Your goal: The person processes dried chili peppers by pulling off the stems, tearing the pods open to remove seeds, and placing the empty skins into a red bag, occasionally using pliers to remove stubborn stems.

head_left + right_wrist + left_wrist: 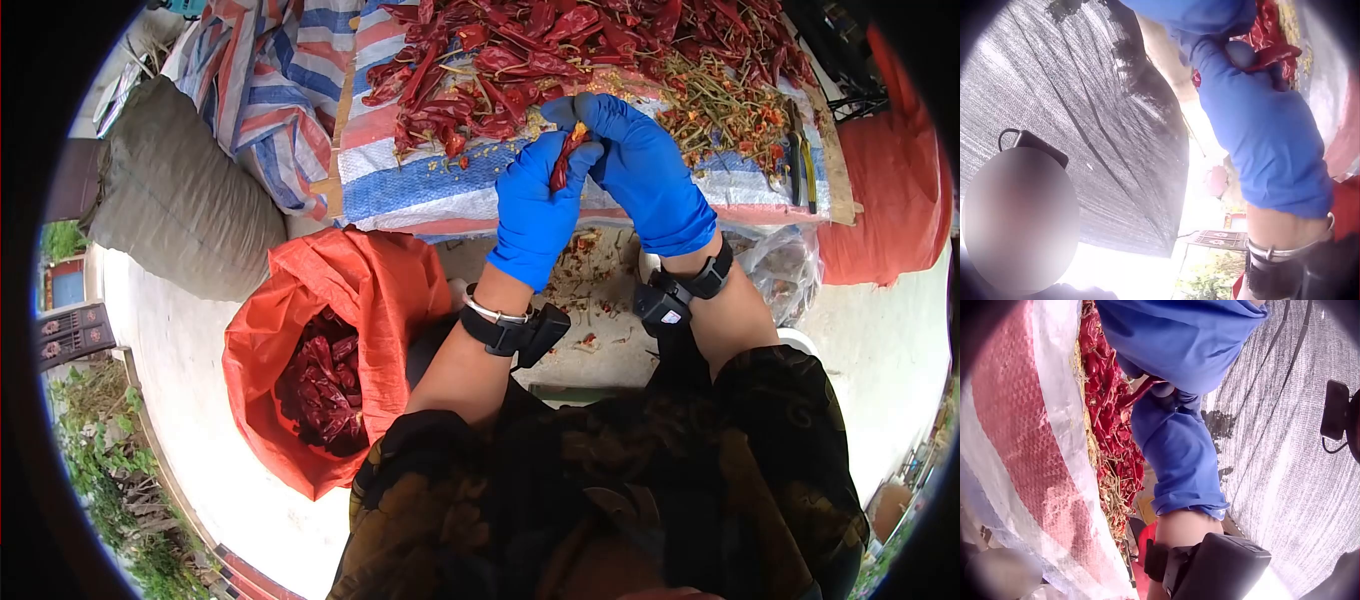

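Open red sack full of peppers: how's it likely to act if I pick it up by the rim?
The red sack will probably be floppy, since its rim is creased and folded. It may be light for its size, as the peppers inside look dry and shrivelled. Its mouth gapes, so tipping could spill some.

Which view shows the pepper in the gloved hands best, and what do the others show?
The head view: the pepper shows orange end and red body. The left wrist view shows a red stretch; the right wrist view, red blending into other peppers.
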`<state>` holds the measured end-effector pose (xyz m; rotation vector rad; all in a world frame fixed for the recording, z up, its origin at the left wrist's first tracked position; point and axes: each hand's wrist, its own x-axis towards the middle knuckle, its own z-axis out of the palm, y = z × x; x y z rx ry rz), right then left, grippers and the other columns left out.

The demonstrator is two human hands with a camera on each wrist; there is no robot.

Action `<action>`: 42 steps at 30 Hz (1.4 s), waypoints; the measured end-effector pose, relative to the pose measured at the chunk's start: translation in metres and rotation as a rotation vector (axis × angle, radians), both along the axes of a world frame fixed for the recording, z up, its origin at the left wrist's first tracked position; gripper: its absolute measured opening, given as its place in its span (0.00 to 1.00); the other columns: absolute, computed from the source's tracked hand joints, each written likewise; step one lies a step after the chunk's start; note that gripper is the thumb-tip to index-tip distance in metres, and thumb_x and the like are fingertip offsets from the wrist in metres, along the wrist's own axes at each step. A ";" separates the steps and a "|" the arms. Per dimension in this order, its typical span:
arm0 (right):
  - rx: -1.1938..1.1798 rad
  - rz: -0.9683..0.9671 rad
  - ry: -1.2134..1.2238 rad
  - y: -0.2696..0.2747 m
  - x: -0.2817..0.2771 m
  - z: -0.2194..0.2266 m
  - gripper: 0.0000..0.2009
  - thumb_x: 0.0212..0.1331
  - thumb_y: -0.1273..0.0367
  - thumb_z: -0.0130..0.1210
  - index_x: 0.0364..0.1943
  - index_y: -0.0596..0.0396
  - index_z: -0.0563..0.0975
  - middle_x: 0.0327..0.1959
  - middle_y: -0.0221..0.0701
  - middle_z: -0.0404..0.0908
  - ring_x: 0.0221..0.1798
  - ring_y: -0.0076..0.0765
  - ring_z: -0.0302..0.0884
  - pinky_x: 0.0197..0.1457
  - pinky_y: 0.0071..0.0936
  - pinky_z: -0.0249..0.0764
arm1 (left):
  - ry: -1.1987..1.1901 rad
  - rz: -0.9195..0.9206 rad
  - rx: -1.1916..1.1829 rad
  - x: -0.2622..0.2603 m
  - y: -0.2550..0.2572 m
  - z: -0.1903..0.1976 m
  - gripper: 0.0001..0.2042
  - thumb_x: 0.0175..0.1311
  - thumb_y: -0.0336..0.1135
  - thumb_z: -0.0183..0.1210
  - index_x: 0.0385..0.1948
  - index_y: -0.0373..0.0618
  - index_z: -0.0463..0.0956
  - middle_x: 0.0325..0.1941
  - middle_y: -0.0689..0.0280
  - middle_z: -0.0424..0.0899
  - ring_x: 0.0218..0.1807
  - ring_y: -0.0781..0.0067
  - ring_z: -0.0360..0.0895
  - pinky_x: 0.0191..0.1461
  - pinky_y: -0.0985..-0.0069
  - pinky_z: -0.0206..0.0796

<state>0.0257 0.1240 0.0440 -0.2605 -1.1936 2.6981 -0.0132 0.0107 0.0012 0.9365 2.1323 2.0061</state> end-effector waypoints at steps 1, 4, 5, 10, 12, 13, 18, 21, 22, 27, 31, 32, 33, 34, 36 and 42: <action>0.000 0.000 0.000 0.004 -0.002 -0.005 0.09 0.57 0.68 0.51 0.33 0.61 0.75 0.36 0.36 0.79 0.23 0.20 0.72 0.29 0.18 0.70 | -0.042 -0.016 0.072 0.000 0.000 -0.001 0.11 0.56 0.31 0.58 0.40 0.41 0.73 0.28 0.69 0.76 0.22 0.84 0.68 0.22 0.82 0.64; -0.172 -0.089 -0.054 0.033 -0.010 -0.015 0.10 0.57 0.67 0.51 0.36 0.61 0.76 0.37 0.34 0.79 0.26 0.18 0.71 0.30 0.16 0.69 | -0.158 -0.013 0.158 -0.001 -0.001 -0.006 0.09 0.56 0.30 0.58 0.37 0.41 0.73 0.27 0.69 0.75 0.21 0.84 0.69 0.20 0.82 0.65; 0.058 -0.185 0.043 0.049 -0.010 -0.014 0.11 0.57 0.67 0.51 0.39 0.60 0.75 0.37 0.33 0.79 0.27 0.18 0.70 0.32 0.16 0.68 | -0.231 0.007 0.173 -0.002 -0.002 -0.006 0.08 0.55 0.29 0.59 0.35 0.41 0.73 0.26 0.69 0.75 0.21 0.83 0.69 0.20 0.81 0.66; 1.362 -0.683 -0.388 0.123 0.022 0.021 0.20 0.51 0.65 0.55 0.51 0.47 0.72 0.48 0.38 0.74 0.45 0.31 0.72 0.49 0.26 0.67 | -0.383 0.141 0.165 -0.007 -0.005 0.021 0.09 0.50 0.28 0.62 0.31 0.41 0.71 0.25 0.71 0.74 0.24 0.84 0.68 0.24 0.82 0.65; 1.866 -0.899 -0.636 0.145 0.027 0.011 0.21 0.49 0.63 0.57 0.51 0.46 0.72 0.52 0.40 0.71 0.49 0.38 0.69 0.52 0.32 0.65 | -0.463 0.206 0.167 -0.013 -0.008 0.021 0.11 0.48 0.28 0.63 0.31 0.42 0.71 0.25 0.72 0.74 0.26 0.85 0.66 0.29 0.84 0.63; 2.364 -1.107 -0.905 0.149 0.027 0.005 0.22 0.47 0.62 0.58 0.51 0.44 0.72 0.55 0.41 0.68 0.54 0.46 0.66 0.54 0.37 0.64 | -0.494 0.221 0.275 -0.017 -0.009 0.016 0.10 0.49 0.28 0.63 0.31 0.43 0.71 0.26 0.73 0.74 0.25 0.86 0.66 0.27 0.84 0.63; 2.105 -0.738 -0.020 0.098 -0.002 -0.010 0.19 0.47 0.62 0.57 0.47 0.41 0.74 0.56 0.38 0.66 0.55 0.51 0.62 0.55 0.41 0.62 | -0.654 0.260 0.553 -0.017 -0.010 0.024 0.07 0.52 0.29 0.60 0.30 0.44 0.72 0.27 0.74 0.74 0.25 0.87 0.65 0.24 0.85 0.60; 1.957 -0.314 0.151 0.040 -0.019 -0.029 0.15 0.48 0.65 0.56 0.43 0.45 0.75 0.52 0.33 0.71 0.53 0.47 0.64 0.54 0.37 0.63 | -0.659 0.251 0.535 -0.016 -0.012 0.025 0.05 0.54 0.29 0.59 0.31 0.45 0.73 0.28 0.74 0.74 0.26 0.87 0.65 0.24 0.85 0.59; 1.956 -0.315 0.153 0.028 -0.022 -0.034 0.15 0.48 0.65 0.56 0.43 0.45 0.75 0.52 0.33 0.71 0.53 0.47 0.64 0.54 0.37 0.63 | -0.659 0.252 0.519 -0.016 -0.011 0.026 0.06 0.54 0.29 0.59 0.32 0.45 0.73 0.28 0.74 0.74 0.26 0.87 0.65 0.24 0.86 0.58; 1.958 -0.377 0.027 0.021 -0.029 -0.050 0.14 0.51 0.72 0.51 0.45 0.53 0.74 0.50 0.34 0.72 0.51 0.37 0.69 0.54 0.31 0.65 | -0.642 0.225 0.514 -0.020 -0.014 0.018 0.07 0.53 0.29 0.59 0.33 0.46 0.74 0.29 0.74 0.74 0.28 0.87 0.66 0.24 0.86 0.58; 1.182 -0.147 0.057 0.031 -0.016 -0.012 0.15 0.55 0.73 0.47 0.47 0.57 0.73 0.50 0.33 0.73 0.49 0.32 0.71 0.53 0.26 0.66 | -0.693 0.177 0.536 -0.018 -0.017 0.026 0.06 0.53 0.29 0.60 0.32 0.45 0.74 0.28 0.74 0.74 0.26 0.87 0.66 0.24 0.87 0.58; 1.047 -0.096 0.013 0.029 -0.011 0.000 0.14 0.58 0.70 0.45 0.47 0.56 0.74 0.46 0.31 0.75 0.47 0.28 0.71 0.51 0.23 0.66 | -0.726 0.146 0.524 -0.018 -0.018 0.027 0.06 0.53 0.29 0.60 0.32 0.45 0.74 0.28 0.74 0.74 0.26 0.87 0.66 0.24 0.87 0.58; 0.910 -0.046 -0.031 0.028 -0.008 0.008 0.14 0.61 0.66 0.43 0.46 0.55 0.75 0.43 0.29 0.78 0.45 0.24 0.72 0.49 0.21 0.65 | -0.725 0.152 0.529 -0.018 -0.018 0.027 0.06 0.53 0.29 0.60 0.32 0.45 0.74 0.28 0.74 0.74 0.26 0.87 0.66 0.24 0.87 0.58; 0.897 -0.023 0.000 0.028 -0.007 0.011 0.14 0.61 0.66 0.43 0.46 0.56 0.75 0.44 0.28 0.77 0.44 0.23 0.72 0.49 0.20 0.65 | -0.740 0.170 0.478 -0.019 -0.018 0.026 0.06 0.53 0.29 0.60 0.32 0.45 0.73 0.27 0.74 0.74 0.25 0.87 0.66 0.25 0.87 0.59; 0.889 0.020 0.014 0.024 -0.007 0.011 0.14 0.61 0.66 0.44 0.46 0.56 0.75 0.43 0.29 0.78 0.44 0.23 0.72 0.49 0.20 0.65 | -0.756 0.191 0.427 -0.018 -0.016 0.025 0.06 0.53 0.28 0.59 0.32 0.45 0.73 0.26 0.73 0.74 0.25 0.87 0.66 0.25 0.87 0.60; 0.839 0.084 -0.011 0.018 -0.010 0.006 0.12 0.58 0.69 0.47 0.44 0.57 0.75 0.41 0.31 0.78 0.44 0.27 0.72 0.50 0.23 0.67 | -0.606 0.120 0.419 -0.020 -0.010 0.011 0.07 0.56 0.30 0.56 0.35 0.46 0.70 0.30 0.69 0.76 0.28 0.80 0.72 0.22 0.82 0.62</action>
